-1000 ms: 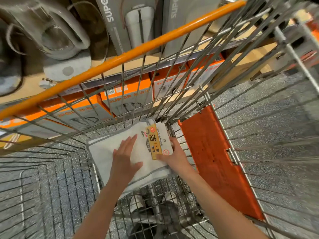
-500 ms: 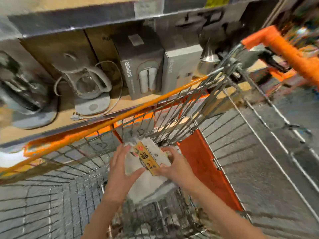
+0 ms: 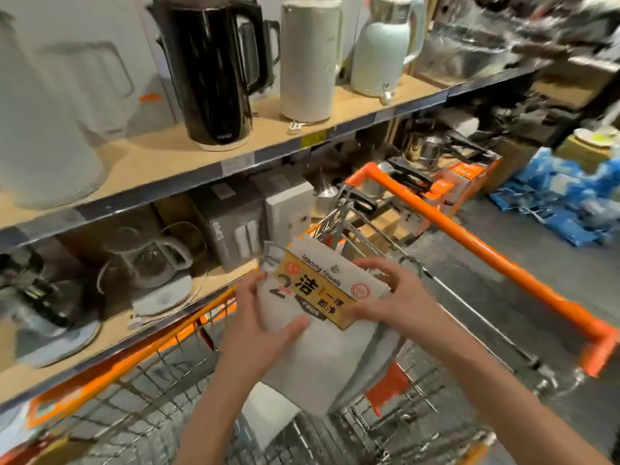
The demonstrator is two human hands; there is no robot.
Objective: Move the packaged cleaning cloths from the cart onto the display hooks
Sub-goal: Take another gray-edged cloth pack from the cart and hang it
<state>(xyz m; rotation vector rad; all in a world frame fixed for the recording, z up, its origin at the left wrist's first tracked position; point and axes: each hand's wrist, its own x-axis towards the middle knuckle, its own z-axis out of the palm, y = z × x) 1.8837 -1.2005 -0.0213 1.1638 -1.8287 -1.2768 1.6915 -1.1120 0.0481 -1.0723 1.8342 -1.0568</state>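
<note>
I've got the pack of cleaning towels (image 3: 315,317) up out of the cart (image 3: 469,245) now; a second ago it lay flat on the wire basket floor with my left palm pressed on the cloth and my right hand at the label end, and half a second ago it was just coming off the floor. Now it hangs in the air above the basket, header card uppermost, the grey cloth drooping below it. My left hand (image 3: 258,330) grips the left edge, thumb across the front of the cloth, and my right hand (image 3: 391,298) pinches the yellow header card (image 3: 318,290) from the right, fingers curled over its top. The view has swung up from the basket to the shelving (image 3: 161,162), where a black kettle (image 3: 214,68), a white kettle (image 3: 310,58) and a pale green kettle (image 3: 382,45) stand on the top board. That tells me the pick is done and the carry has begun. I see no display hooks in view, so I judge I'll have to turn further to find them. The hang hole in the card sits between my hands and is uncovered, which should help threading.
</note>
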